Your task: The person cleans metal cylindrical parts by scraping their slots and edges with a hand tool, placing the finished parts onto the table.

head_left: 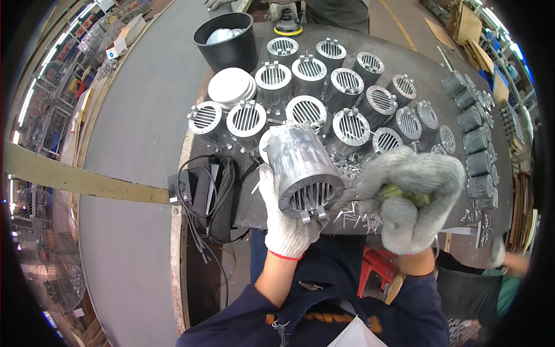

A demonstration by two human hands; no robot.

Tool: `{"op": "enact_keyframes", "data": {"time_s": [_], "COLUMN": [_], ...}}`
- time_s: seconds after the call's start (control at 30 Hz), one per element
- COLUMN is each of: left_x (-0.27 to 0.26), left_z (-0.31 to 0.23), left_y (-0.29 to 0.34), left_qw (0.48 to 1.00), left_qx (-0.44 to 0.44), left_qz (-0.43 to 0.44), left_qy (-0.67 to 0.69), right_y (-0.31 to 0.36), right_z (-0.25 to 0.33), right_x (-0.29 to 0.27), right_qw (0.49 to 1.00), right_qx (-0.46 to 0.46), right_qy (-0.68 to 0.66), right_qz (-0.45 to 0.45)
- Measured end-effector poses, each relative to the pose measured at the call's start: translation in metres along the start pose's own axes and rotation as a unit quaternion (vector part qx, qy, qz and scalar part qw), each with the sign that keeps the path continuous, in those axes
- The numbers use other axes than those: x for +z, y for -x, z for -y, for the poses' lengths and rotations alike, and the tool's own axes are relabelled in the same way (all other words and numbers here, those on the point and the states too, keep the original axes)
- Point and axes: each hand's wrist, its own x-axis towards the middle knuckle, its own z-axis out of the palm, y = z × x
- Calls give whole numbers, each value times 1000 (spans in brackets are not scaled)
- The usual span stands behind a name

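Observation:
My left hand (292,234), in a white knitted glove with a red cuff edge, grips a grey metal cylinder (298,153) from below and its left side. The cylinder is tilted, its slotted grille end and small clip toward me. Just to its right, my right hand (430,179), in a greyer glove, is closed around a tool with a yellow-green handle (409,195). A thin dark shaft seems to point from that fist toward the cylinder's rim; its tip is hard to make out. Small metal strips (350,217) lie beneath, between the hands.
Several similar slotted cylinders (247,120) stand across the dark table. White discs (231,87) are stacked by a black bucket (226,49). Another person stands beyond, near a yellow-edged sander (288,24). Cables and a black case (222,196) sit at left. More cylinders (478,162) line the right.

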Motion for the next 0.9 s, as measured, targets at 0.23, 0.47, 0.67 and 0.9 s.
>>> {"op": "enact_keyframes", "data": {"time_s": [0.23,0.47,0.67,0.9], "left_x": [-10,-34,-41,-3], "left_z": [8,17,23,11], "left_y": [-2,-7,-6,-4], "left_qw": [999,965,989,989], "left_qx": [18,105,57,-29], "left_qz": [12,30,-6,-147], "left_qy": [32,-237,-133,6], "right_y": [-29,-33,-42,-41], "right_z": [-1,6,0,-4], "right_x": [1,12,-4,-7], "right_qw": [989,952,926,998], "right_qx": [18,156,-116,-34], "right_qy": [109,155,210,19], "right_qz": [101,213,291,-43]}}
